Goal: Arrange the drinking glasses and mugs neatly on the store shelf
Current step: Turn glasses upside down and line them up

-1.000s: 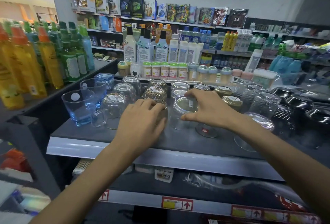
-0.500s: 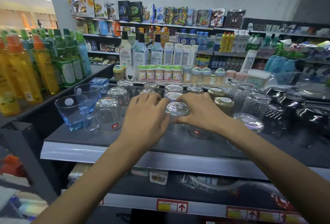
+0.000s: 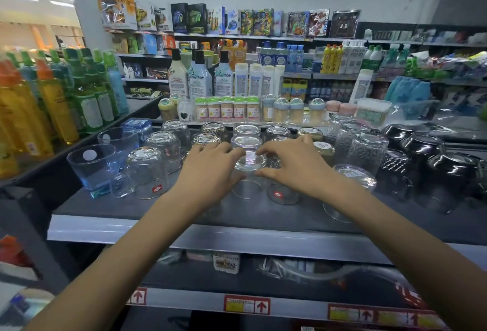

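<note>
Rows of upturned drinking glasses stand on the dark store shelf [image 3: 184, 209]. At the front centre is a clear upturned glass [image 3: 249, 166]. My left hand [image 3: 208, 175] presses its fingers and thumb against the glass's left side. From the right, my right hand [image 3: 292, 164] pinches the same glass between thumb and fingers. Behind it stand more clear glasses [image 3: 246, 130] and gold-patterned glasses [image 3: 205, 139]. A clear mug [image 3: 146, 172] with a handle and red sticker stands left of my left hand. A glass with a red sticker [image 3: 283, 195] lies partly under my right hand.
Blue tumblers [image 3: 92, 170] stand upright at the shelf's left end. Textured glasses [image 3: 369, 151], a wide upturned glass [image 3: 353, 175] and black cups [image 3: 448, 172] fill the right side. Small jars [image 3: 226, 109] line the back. Bottles [image 3: 52, 104] crowd the left shelf. The shelf's front lip [image 3: 210, 233] is grey.
My left hand has shifted right, off a gold-patterned glass, to the clear glass. My right hand has stayed on that glass, and both hands now close around it.
</note>
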A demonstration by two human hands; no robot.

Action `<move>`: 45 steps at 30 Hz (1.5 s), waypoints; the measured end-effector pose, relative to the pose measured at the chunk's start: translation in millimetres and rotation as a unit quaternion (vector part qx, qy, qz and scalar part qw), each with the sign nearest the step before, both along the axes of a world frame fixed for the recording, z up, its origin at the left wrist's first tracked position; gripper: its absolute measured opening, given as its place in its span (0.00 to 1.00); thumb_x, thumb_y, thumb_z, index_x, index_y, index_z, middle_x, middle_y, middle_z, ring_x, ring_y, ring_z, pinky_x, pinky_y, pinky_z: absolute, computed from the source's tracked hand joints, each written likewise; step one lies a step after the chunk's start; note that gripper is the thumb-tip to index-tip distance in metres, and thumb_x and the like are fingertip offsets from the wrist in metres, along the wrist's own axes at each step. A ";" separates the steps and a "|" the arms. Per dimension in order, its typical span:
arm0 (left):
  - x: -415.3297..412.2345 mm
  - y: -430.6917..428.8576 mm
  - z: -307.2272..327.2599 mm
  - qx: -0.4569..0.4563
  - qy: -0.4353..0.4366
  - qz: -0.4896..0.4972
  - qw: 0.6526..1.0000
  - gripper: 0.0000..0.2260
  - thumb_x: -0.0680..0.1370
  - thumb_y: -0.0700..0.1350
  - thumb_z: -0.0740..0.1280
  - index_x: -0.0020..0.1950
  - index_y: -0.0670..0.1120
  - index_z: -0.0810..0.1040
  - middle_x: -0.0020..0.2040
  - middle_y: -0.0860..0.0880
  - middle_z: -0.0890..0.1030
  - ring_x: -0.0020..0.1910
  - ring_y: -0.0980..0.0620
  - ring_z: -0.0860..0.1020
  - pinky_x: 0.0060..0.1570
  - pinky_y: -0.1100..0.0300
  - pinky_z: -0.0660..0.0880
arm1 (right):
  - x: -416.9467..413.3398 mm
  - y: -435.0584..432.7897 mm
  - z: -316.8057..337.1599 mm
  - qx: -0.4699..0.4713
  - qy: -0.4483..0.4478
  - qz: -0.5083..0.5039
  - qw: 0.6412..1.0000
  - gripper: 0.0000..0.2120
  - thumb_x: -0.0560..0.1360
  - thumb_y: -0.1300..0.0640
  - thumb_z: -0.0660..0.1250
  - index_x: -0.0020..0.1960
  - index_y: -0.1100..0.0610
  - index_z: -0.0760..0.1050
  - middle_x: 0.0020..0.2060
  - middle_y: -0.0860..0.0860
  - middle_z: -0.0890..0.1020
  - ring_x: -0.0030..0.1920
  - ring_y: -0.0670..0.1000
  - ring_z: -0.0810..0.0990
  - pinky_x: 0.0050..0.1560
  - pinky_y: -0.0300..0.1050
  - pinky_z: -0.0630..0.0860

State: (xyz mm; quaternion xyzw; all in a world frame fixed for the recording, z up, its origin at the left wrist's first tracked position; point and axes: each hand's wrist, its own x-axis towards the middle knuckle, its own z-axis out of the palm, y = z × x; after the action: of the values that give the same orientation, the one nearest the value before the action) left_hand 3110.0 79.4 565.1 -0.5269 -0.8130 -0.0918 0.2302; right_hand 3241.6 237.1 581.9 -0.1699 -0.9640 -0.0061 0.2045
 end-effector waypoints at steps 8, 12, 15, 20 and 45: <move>2.1 0.4 -0.7 0.002 -0.006 -0.006 1.000 0.24 0.82 0.62 0.62 0.75 0.55 0.71 0.70 0.52 0.76 0.67 0.46 0.76 0.62 0.50 0.71 | 0.3 -4.6 -4.4 0.030 -0.003 0.007 1.000 0.24 0.75 0.35 0.69 0.67 0.44 0.75 0.56 0.45 0.84 0.60 0.52 0.80 0.67 0.55 0.64; 1.8 0.5 -2.0 0.004 0.005 -0.012 1.000 0.22 0.82 0.60 0.63 0.74 0.53 0.73 0.68 0.51 0.77 0.65 0.46 0.77 0.58 0.52 0.72 | -2.2 -5.8 -7.8 0.000 0.004 0.048 0.999 0.21 0.74 0.43 0.73 0.65 0.49 0.78 0.61 0.48 0.82 0.62 0.54 0.80 0.64 0.54 0.73; -0.2 0.0 -4.4 0.010 0.010 -0.018 1.000 0.21 0.82 0.59 0.64 0.73 0.54 0.73 0.67 0.51 0.77 0.65 0.46 0.77 0.59 0.51 0.70 | -2.1 -10.0 -7.6 -0.005 -0.003 0.061 0.998 0.20 0.75 0.48 0.74 0.65 0.52 0.78 0.62 0.49 0.81 0.63 0.54 0.79 0.62 0.54 0.75; -1.9 0.3 -16.4 0.019 0.021 -0.034 0.999 0.21 0.81 0.60 0.66 0.72 0.52 0.76 0.65 0.49 0.81 0.60 0.44 0.82 0.59 0.48 0.74 | 0.5 -13.3 -9.2 -0.003 -0.003 0.070 0.998 0.21 0.77 0.49 0.72 0.69 0.52 0.76 0.63 0.49 0.82 0.63 0.54 0.79 0.62 0.54 0.75; 116.4 -1.0 -30.5 0.239 -0.197 -0.215 0.926 0.13 0.79 0.50 0.71 0.64 0.51 0.80 0.58 0.55 0.81 0.56 0.55 0.80 0.55 0.55 0.78 | 149.7 -27.2 -31.1 -0.048 0.335 -0.023 0.941 0.13 0.76 0.62 0.74 0.60 0.57 0.83 0.58 0.49 0.84 0.60 0.46 0.81 0.65 0.40 0.75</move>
State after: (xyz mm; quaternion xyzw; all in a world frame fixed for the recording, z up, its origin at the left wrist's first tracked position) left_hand 3226.4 78.3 534.6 -0.5900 -0.6629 -0.4325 0.1594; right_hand 3391.3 209.9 550.8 -0.1939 -0.8348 0.0928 0.5069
